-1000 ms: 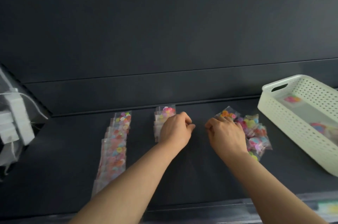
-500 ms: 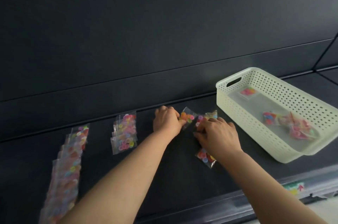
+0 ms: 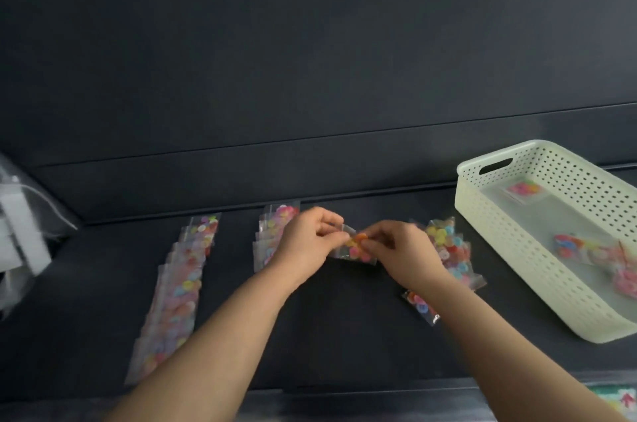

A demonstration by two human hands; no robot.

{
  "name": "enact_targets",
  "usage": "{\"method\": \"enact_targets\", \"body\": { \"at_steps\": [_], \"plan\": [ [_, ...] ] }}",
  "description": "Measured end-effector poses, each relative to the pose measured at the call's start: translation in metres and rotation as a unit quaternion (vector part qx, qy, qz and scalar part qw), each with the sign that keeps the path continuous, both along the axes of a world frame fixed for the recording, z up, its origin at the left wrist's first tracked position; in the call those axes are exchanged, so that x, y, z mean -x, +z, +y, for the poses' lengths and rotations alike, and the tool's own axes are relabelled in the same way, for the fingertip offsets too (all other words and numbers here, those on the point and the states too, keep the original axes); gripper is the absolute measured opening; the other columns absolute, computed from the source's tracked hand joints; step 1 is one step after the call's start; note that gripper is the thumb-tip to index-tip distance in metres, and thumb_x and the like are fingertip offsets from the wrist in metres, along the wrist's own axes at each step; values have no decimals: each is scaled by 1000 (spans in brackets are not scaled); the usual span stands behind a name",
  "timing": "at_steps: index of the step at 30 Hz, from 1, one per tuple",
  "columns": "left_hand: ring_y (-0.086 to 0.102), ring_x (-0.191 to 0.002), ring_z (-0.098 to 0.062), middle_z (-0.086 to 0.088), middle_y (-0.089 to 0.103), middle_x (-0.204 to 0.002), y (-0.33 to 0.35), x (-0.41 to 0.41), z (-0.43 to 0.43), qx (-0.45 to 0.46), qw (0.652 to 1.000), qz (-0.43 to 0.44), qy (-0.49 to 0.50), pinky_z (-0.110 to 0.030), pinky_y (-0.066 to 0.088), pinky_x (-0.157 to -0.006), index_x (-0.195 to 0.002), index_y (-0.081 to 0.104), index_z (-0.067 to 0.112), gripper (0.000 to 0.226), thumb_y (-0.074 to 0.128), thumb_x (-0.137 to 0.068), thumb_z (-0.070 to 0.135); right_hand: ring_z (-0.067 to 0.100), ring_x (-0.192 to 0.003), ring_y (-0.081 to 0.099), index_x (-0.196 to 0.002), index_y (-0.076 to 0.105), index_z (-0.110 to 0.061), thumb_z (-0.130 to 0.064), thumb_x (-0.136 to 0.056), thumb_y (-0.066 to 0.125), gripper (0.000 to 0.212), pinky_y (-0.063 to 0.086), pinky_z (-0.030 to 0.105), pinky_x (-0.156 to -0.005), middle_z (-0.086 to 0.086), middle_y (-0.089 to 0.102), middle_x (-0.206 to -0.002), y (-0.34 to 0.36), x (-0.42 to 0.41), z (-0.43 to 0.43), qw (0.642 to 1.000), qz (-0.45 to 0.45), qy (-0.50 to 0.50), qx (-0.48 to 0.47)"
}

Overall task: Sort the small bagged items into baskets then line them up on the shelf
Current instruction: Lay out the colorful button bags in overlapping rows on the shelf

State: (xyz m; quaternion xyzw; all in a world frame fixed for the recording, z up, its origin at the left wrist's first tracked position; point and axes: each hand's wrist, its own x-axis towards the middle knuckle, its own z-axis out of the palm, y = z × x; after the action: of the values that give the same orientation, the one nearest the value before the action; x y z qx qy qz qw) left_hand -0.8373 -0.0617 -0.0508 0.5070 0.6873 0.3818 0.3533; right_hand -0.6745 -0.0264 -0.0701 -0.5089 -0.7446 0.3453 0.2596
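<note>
Both hands hold one small clear bag of coloured buttons just above the dark shelf. My left hand pinches its left edge and my right hand pinches its right side. A long overlapping row of button bags lies at the left. A shorter row of bags sits partly behind my left hand. A loose heap of bags lies behind my right hand, with one stray bag by my right wrist. The cream perforated basket stands at the right with a few bags inside.
A clear plastic bag with white items hangs at the far left edge. The dark back panel rises right behind the shelf. A coloured label strip shows under the shelf's front edge at lower right.
Both hands lifted one button bag from the loose heap and brought it between them in the middle. The view swung right, then back left.
</note>
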Motion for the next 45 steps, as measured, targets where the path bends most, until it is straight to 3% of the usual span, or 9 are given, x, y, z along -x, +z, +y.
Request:
{"method": "enact_targets", "body": {
  "at_steps": [2, 5, 8, 12, 21, 28, 32, 38, 45],
  "plan": [
    [57, -68, -7, 5, 65, -75, 0, 9, -9, 5, 998, -41, 39, -15, 45, -58, -85, 65, 17, 9, 67, -89, 9, 7, -73, 63, -82, 71, -22, -27, -92, 61, 15, 45, 19, -65, -8, 69, -75, 1, 9, -2, 998, 49, 4, 49],
    [56, -71, -9, 5, 64, -76, -2, 20, -20, 16, 996, -59, 72, -21, 45, -60, -84, 67, 17, 8, 65, -92, 16, 11, -75, 64, -80, 71, -25, -27, -93, 58, 19, 45, 21, -66, -7, 70, -75, 1, 24, -5, 992, 86, -19, 85],
    [56, -70, -7, 6, 65, -78, -5, 35, -33, 1, 993, -27, 118, -25, 46, -65, -84, 69, 18, 7, 66, -91, 19, 10, -78, 65, -86, 71, -26, -27, -87, 67, 4, 48, 20, -70, -5, 71, -79, 0, 41, -12, 987, 110, 10, 119],
    [60, -72, -9, 5, 67, -79, -12, 59, -54, 34, 989, 36, 141, -30, 52, -69, -82, 68, 19, 6, 69, -88, 20, 10, -80, 66, -104, 65, -23, -17, -79, 75, 28, 48, 16, -67, -5, 69, -79, -1, 59, -23, 990, 38, 50, 128],
    [64, -81, -13, 6, 66, -88, -30, 94, -60, 44, 968, 163, 185, -29, 52, -70, -95, 58, 22, 18, 71, -87, 29, 1, -70, 56, -119, 54, -20, -14, -78, 72, 45, 38, 14, -54, -10, 65, -74, -2, 111, -35, 998, -21, 11, 52],
    [63, -82, -15, 6, 67, -87, -36, 102, -49, 53, 956, 253, 141, -29, 48, -66, -107, 52, 19, 36, 70, -86, 41, 14, -83, 57, -119, 51, -22, -16, -79, 70, 45, 39, 23, -65, -4, 60, -95, -8, 127, -31, 994, -109, -16, -13],
    [61, -76, -13, 7, 62, -81, -31, 101, -47, 26, 954, 264, 137, -27, 44, -59, -105, 46, 23, 41, 71, -83, 46, 17, -93, 59, -115, 55, -26, -22, -85, 61, 31, 39, 26, -66, -7, 59, -104, -5, 122, -33, 983, -166, -10, -82],
    [65, -89, -16, 10, 68, -93, -18, 72, -26, 13, 969, 239, 59, -34, 54, -75, -95, 62, 26, 10, 68, -87, 30, 19, -103, 55, -109, 63, -30, -27, -93, 51, 20, 37, 31, -77, -7, 62, -104, -2, 84, -30, 946, -270, -12, -181],
    [63, -98, -15, 9, 69, -100, -18, 8, 6, 49, 968, 241, -49, -34, 52, -84, -96, 66, 28, 11, 67, -88, 36, 24, -99, 59, -94, 69, -29, -22, -88, 56, 16, 39, 34, -75, -4, 66, -96, -2, 8, -23, 931, -306, -97, -175]
  ]
}}
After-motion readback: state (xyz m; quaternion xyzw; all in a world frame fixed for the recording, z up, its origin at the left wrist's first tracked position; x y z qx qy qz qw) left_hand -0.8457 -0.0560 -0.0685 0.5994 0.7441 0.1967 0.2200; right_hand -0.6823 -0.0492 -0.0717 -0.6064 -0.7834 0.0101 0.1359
